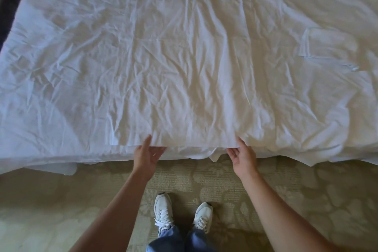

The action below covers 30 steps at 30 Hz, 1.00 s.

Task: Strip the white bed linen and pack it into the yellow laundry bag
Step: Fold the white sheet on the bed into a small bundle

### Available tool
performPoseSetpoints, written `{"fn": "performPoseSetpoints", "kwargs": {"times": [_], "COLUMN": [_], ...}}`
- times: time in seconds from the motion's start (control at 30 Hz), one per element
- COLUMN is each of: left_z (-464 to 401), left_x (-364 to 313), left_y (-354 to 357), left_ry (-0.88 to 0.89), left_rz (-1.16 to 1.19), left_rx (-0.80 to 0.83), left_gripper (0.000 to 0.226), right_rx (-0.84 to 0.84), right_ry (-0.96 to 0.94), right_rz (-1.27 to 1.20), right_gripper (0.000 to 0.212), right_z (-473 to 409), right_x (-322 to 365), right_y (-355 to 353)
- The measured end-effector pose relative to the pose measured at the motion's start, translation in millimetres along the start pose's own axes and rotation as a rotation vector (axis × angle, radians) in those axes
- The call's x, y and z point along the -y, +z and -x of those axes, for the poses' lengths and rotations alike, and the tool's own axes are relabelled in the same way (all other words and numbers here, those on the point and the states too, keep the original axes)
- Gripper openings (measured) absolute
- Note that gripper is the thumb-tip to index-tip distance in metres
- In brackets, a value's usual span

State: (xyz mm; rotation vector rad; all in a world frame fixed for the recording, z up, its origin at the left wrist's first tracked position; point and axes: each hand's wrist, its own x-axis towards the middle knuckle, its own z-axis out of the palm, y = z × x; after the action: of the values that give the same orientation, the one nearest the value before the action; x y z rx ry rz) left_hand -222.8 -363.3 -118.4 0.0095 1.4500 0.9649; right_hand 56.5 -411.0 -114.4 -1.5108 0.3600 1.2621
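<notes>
The white sheet lies spread and creased over the whole bed, its near edge running left to right along the near side of the mattress, straight in front of both hands. The left hand and the right hand sit at that edge, well apart and about equally near it, each with the thumb on top of the cloth and the fingers reaching under; the fingers look loose, so I judge neither has closed on the sheet yet. The next pull would draw the edge toward the person, across the sheet's long run. The yellow laundry bag is not in view. No brand, label or readable writing shows anywhere.
</notes>
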Motion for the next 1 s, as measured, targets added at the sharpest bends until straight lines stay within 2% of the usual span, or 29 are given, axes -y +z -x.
{"fn": "performPoseSetpoints", "kwargs": {"times": [0.07, 0.13, 0.27, 0.4, 0.57, 0.77, 1.0], "left_z": [7, 11, 21, 35, 36, 11, -42], "left_x": [7, 6, -9, -35, -74, -113, -161], "left_y": [12, 19, 30, 48, 84, 122, 176], "left_ry": [0.004, 0.030, 0.151, 0.303, 0.432, 0.482, 0.449], "left_rz": [-0.097, -0.124, -0.247, -0.356, -0.324, -0.306, -0.319], "left_rx": [0.030, -0.012, -0.078, -0.077, -0.063, -0.012, 0.006], "left_gripper": [0.023, 0.029, 0.032, 0.038, 0.036, 0.029, 0.038], "right_rx": [0.028, 0.013, -0.003, 0.035, 0.081, 0.102, 0.106], "right_ry": [0.062, 0.056, -0.124, -0.262, -0.320, -0.345, -0.363], "right_rz": [0.080, 0.210, 0.346, 0.335, 0.305, 0.294, 0.299], "right_gripper": [0.022, 0.018, 0.018, 0.017, 0.020, 0.019, 0.021], "right_z": [4, 9, 18, 29, 32, 17, -11], "right_x": [-6, -6, 9, 35, 70, 105, 150], "right_y": [9, 13, 19, 37, 75, 122, 191]}}
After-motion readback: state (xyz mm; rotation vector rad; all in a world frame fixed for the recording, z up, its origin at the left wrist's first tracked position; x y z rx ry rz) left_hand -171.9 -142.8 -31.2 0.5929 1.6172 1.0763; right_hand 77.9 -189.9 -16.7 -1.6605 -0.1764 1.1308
